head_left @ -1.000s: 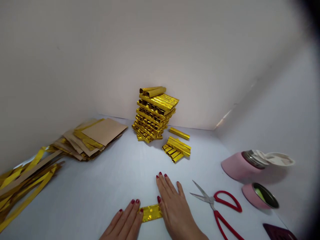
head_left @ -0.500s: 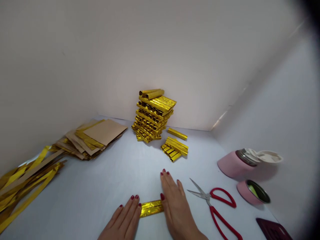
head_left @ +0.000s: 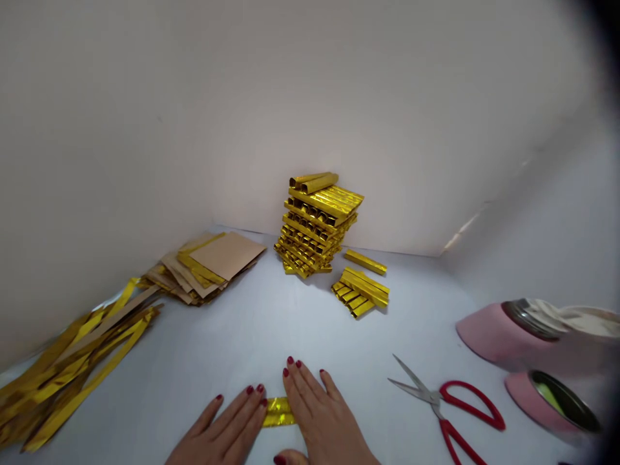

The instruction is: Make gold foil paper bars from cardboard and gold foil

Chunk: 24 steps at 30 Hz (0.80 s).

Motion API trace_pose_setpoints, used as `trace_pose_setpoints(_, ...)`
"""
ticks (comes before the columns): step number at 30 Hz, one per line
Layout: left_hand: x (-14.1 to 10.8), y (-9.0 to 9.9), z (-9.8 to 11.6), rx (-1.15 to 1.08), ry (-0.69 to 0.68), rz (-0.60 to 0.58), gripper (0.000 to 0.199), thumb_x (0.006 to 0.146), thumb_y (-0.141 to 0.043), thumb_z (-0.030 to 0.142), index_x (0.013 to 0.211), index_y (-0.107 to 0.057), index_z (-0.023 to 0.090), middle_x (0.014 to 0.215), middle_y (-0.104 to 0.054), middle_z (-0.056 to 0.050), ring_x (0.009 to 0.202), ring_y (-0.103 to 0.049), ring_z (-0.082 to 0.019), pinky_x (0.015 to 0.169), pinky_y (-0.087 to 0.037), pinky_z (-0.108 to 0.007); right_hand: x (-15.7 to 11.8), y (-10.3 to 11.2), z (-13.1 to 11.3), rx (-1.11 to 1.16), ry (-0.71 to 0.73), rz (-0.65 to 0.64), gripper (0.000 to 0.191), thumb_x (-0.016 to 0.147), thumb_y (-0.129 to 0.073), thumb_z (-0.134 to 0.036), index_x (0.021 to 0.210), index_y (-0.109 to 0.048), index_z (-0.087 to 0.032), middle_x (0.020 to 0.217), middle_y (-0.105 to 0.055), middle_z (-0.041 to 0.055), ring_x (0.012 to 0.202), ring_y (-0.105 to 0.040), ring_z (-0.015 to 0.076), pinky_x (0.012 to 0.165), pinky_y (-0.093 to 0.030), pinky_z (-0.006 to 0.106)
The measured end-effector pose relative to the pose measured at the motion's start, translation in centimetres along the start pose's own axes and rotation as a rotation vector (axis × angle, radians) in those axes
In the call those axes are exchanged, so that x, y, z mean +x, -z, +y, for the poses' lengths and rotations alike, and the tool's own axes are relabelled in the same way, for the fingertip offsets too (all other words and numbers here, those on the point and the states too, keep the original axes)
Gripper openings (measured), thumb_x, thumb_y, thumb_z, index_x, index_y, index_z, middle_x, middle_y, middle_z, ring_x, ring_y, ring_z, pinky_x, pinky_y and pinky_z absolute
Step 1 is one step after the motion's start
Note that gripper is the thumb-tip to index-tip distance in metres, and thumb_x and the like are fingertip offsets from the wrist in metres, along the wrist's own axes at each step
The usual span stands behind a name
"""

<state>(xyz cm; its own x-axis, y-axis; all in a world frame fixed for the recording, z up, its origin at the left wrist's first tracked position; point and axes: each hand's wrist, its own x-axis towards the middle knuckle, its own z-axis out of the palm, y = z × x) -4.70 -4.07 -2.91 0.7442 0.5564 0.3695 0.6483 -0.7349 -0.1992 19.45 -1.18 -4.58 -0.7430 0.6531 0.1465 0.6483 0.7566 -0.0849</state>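
A folded strip of shiny gold paper (head_left: 279, 412) lies flat on the white tabletop, its middle showing between my two hands. My left hand (head_left: 227, 426) rests over its left end with fingers stretched out. Across its right end lies my right hand (head_left: 322, 416), fingers flat and pointing away, thumb spread toward the near side. Both palms hide the strip's ends. To the right of my right hand, red-handled scissors (head_left: 436, 400) lie with their blades apart.
A tall stack of gold paper tubes (head_left: 317, 226) stands by the back wall, with a few loose tubes (head_left: 361, 290) beside it. At left lie brown-backed sheets (head_left: 230, 255) and gold strips (head_left: 92, 368). A pink flask (head_left: 498, 336) and its pink cup (head_left: 542, 403) are at right.
My right hand has slid left along the gold strip, closer to my left hand, and its thumb has moved off toward the near side. The view has turned slightly left.
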Motion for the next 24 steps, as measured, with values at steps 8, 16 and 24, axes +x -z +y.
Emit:
trace_pose_setpoints(8,1.3,1.3,-0.2,-0.286,0.288,-0.074,0.021,0.093,-0.05,0.029,0.106,-0.066,0.028,0.114,-0.067,-0.003,0.1,-0.063,-0.02,0.08,-0.049,-0.027,0.1,1.1,-0.8,0.114,-0.089,-0.15,0.079,0.087,-0.049,-0.053,0.147,-0.017,-0.012,0.15,-0.019,0.0122,0.137,-0.027,0.0299,0.104,-0.035,0.052)
trace_pose_setpoints(16,5.6,2.8,-0.1,-0.686,0.726,-0.348,0.012,0.073,-0.059,0.007,0.078,-0.064,0.016,0.081,-0.063,-0.005,0.08,-0.056,-0.024,0.072,-0.041,-0.035,0.0,1.5,-0.8,0.161,-0.101,-0.159,0.078,0.086,-0.051,-0.049,0.147,-0.018,-0.015,0.151,-0.017,0.0106,0.138,-0.024,0.0295,0.105,-0.031,0.055)
trace_pose_setpoints(24,6.1,1.1,-1.4,-1.344,0.944,-0.219,0.017,0.075,-0.055,0.033,0.07,-0.057,0.016,0.063,-0.062,0.0,0.059,-0.056,-0.014,0.056,-0.04,-0.023,0.1,2.1,-0.1,0.267,-0.187,0.118,0.037,0.091,-0.038,-0.019,0.123,-0.055,-0.017,0.127,-0.06,0.0118,0.118,-0.054,0.0259,0.094,-0.045,0.044)
